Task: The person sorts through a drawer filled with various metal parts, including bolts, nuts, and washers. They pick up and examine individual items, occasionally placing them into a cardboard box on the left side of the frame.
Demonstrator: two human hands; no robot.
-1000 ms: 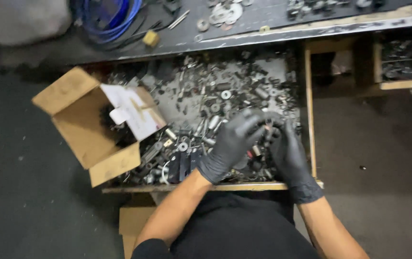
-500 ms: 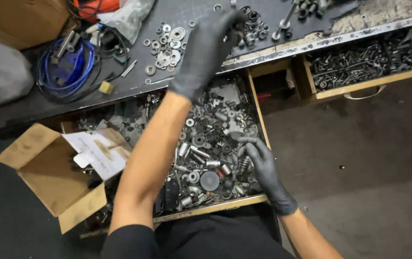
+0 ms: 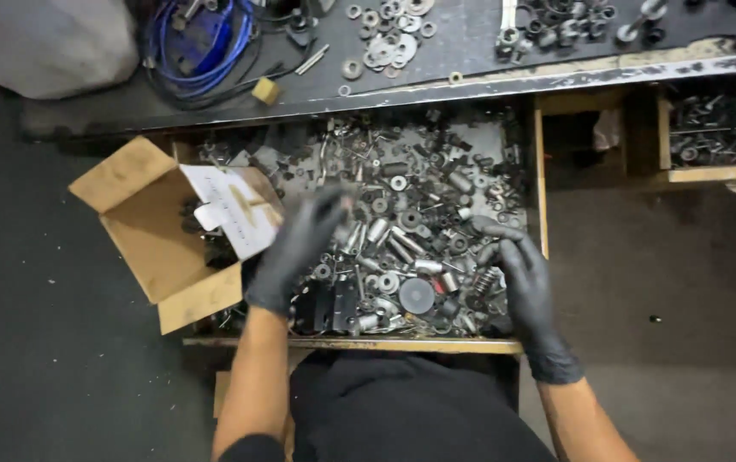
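Both of my hands wear black gloves and hover over an open wooden drawer (image 3: 541, 214) full of several metal nuts, bolts, washers and sleeves (image 3: 411, 231). My left hand (image 3: 295, 250) is blurred, over the drawer's left part beside the cardboard box; its fingers point up and right, and I cannot tell if it holds a small part. My right hand (image 3: 520, 275) rests on the parts at the drawer's right side, fingers curled among them. A black disc (image 3: 417, 295) lies between the hands near the front edge.
An open cardboard box (image 3: 150, 231) with a paper sheet (image 3: 235, 210) sits at the drawer's left. Above, the dark workbench (image 3: 471, 51) carries washers (image 3: 389, 38), a blue cable coil (image 3: 205, 43) and more hardware. A second drawer of parts (image 3: 719, 128) stands open at right.
My left hand came back from the washers on the workbench down to the drawer's left side. The right hand stayed in the drawer's right part. The view shifted downward.
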